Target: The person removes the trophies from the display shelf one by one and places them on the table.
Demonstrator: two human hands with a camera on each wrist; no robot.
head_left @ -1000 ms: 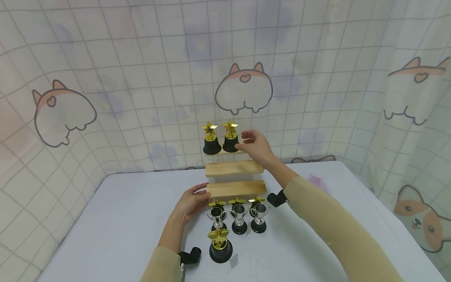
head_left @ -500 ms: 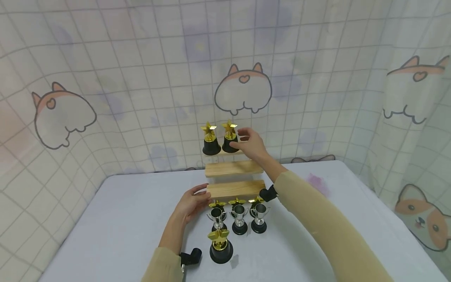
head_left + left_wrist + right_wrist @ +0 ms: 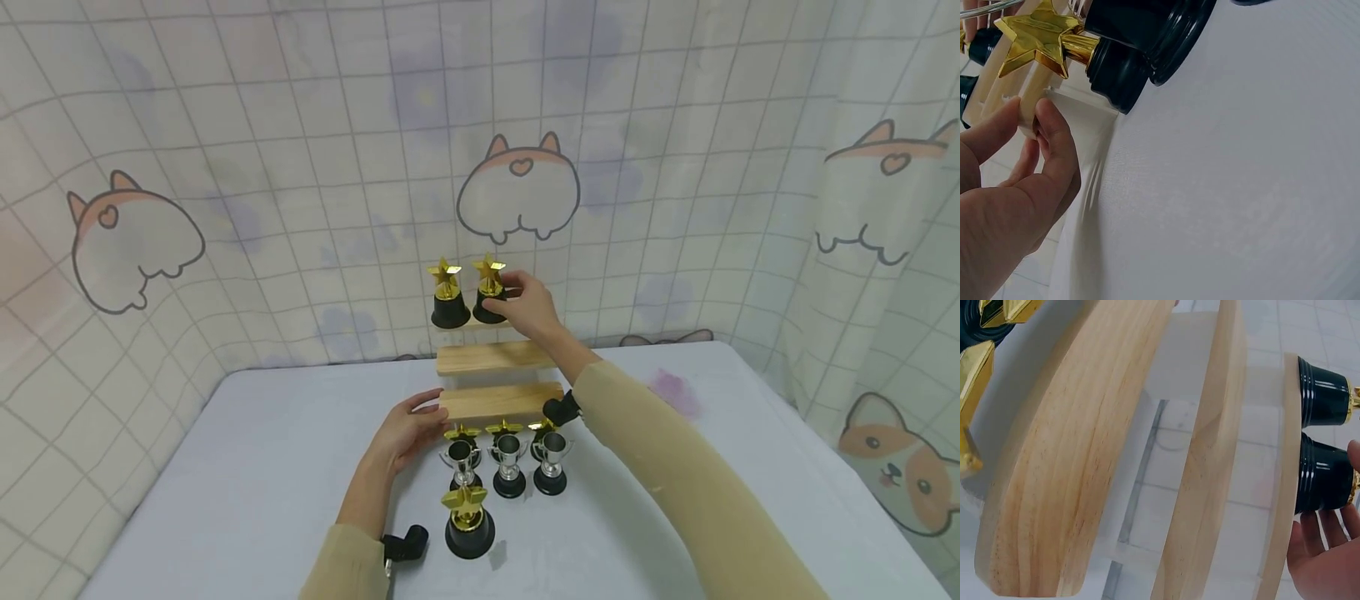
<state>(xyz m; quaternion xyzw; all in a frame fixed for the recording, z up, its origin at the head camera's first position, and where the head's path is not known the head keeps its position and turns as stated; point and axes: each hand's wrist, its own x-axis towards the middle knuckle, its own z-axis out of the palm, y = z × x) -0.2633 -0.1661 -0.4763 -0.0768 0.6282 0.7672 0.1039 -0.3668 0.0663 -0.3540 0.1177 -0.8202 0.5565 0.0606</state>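
Note:
Two gold star trophies with black bases stand side by side on the top wooden shelf (image 3: 483,326). My right hand (image 3: 531,307) holds the right-hand star trophy (image 3: 489,292), thumb across the front of its base and fingers behind. Beside it is the left star trophy (image 3: 450,312). In the right wrist view, my right fingers (image 3: 1333,532) curl at the side of its black base. My left hand (image 3: 1029,169) pinches the left end of the lowest wooden shelf (image 3: 502,402) between thumb and fingers.
Below the stand, three silver cup trophies (image 3: 509,467) line up on the white table (image 3: 300,467), with several star trophies behind them. A larger-looking star trophy (image 3: 469,533) stands nearest me. The middle wooden shelf (image 3: 495,357) lies between the other two. A patterned curtain hangs behind.
My right hand has shifted left, closing further round the right-hand star trophy, its forearm coming along. The trophies and my left hand stay where they were.

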